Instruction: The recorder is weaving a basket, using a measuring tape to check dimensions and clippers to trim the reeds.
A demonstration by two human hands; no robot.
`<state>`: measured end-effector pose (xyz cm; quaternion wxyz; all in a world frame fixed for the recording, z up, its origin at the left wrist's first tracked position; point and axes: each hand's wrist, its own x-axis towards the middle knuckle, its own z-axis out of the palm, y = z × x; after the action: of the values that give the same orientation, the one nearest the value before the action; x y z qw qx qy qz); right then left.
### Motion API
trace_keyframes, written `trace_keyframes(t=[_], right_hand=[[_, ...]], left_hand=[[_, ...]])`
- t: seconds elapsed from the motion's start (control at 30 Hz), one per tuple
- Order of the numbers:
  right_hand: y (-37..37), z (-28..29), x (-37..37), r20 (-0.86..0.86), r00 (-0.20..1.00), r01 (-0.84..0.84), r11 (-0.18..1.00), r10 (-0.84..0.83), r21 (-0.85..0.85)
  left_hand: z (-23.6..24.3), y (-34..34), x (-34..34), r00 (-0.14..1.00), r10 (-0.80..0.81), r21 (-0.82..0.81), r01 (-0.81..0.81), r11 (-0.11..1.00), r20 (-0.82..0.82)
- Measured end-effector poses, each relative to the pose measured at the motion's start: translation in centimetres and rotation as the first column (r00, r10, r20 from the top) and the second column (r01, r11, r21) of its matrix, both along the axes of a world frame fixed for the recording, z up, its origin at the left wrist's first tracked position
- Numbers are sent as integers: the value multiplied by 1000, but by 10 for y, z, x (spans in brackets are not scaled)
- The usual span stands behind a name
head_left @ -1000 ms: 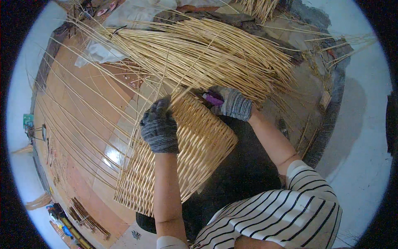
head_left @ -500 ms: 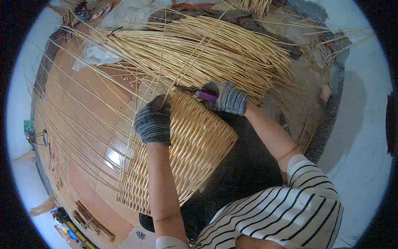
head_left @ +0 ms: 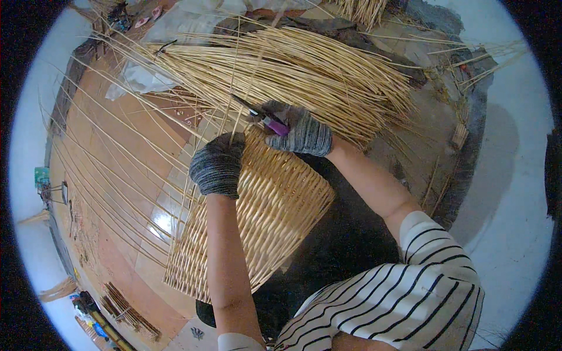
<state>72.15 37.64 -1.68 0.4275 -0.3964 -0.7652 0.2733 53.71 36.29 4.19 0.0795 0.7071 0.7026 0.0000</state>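
A wicker panel [head_left: 275,193] woven from pale rods lies slanted in front of me, over my dark-covered lap. My left hand [head_left: 218,165], in a grey striped knitted glove, is closed around rods at the panel's upper corner. Beside it my right hand [head_left: 301,130], gloved alike, grips pruning shears [head_left: 275,124] with a purple handle. Their dark blades point up and left, close to the upright rods [head_left: 235,82] rising from that corner. One rod there is smeared by motion. Long loose rod ends [head_left: 111,149] fan out from the panel's left side.
Beyond the panel lies a big bundle of peeled rods [head_left: 293,73], tied at its left end. Crumpled plastic sheeting [head_left: 140,76] sits behind it. At the lower left, short brown sticks [head_left: 130,310] rest on the tiled floor [head_left: 126,240]. A white wall [head_left: 509,175] stands on the right.
My right hand has moved left and slightly up, and the shears now angle upward. A rod above the corner has shifted and blurs. My left hand has barely moved.
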Motion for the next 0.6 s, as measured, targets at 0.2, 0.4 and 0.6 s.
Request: trace_keyframes(t=[0.2, 0.4, 0.6], right_hand=[[3, 8, 3, -97, 992, -97, 985, 84, -142], [12, 0, 1, -254, 950, -229, 959, 183, -166], [10, 3, -1, -43, 985, -168, 983, 165, -80]], left_hand=[[-6, -3, -1, 1000, 17, 105, -16, 994, -3], [1, -10, 11, 992, 103, 72, -108, 992, 71], [-2, -6, 5, 978, 190, 72, -196, 978, 88]])
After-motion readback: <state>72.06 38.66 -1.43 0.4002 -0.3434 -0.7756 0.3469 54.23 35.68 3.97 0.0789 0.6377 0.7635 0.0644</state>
